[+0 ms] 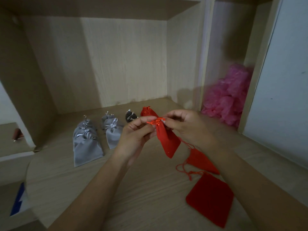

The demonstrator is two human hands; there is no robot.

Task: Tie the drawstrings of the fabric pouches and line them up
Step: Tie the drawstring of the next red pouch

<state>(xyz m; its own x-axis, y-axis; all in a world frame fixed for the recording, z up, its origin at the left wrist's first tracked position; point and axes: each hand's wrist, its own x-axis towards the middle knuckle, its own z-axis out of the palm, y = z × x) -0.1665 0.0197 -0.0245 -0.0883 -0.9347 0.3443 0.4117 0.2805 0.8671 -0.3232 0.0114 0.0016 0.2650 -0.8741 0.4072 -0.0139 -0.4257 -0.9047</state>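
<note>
A red fabric pouch [167,139] hangs in the air between my hands, its gathered neck and red drawstring [155,122] at the top. My left hand [135,133] pinches the string on the left side and my right hand [186,125] pinches it on the right. Two more red pouches lie on the wooden shelf: one [202,161] under my right wrist, one flat [210,198] near the front, with loose strings. A tied red pouch [147,111] lies behind my hands. Tied grey pouches sit in rows [86,144] [113,132], with a dark pouch [130,116] beside them.
The wooden shelf surface [133,189] is boxed in by side walls and a back panel. A heap of pink plastic bags [230,95] fills the compartment on the right. A cardboard box edge with a blue mark [18,200] stands at the lower left.
</note>
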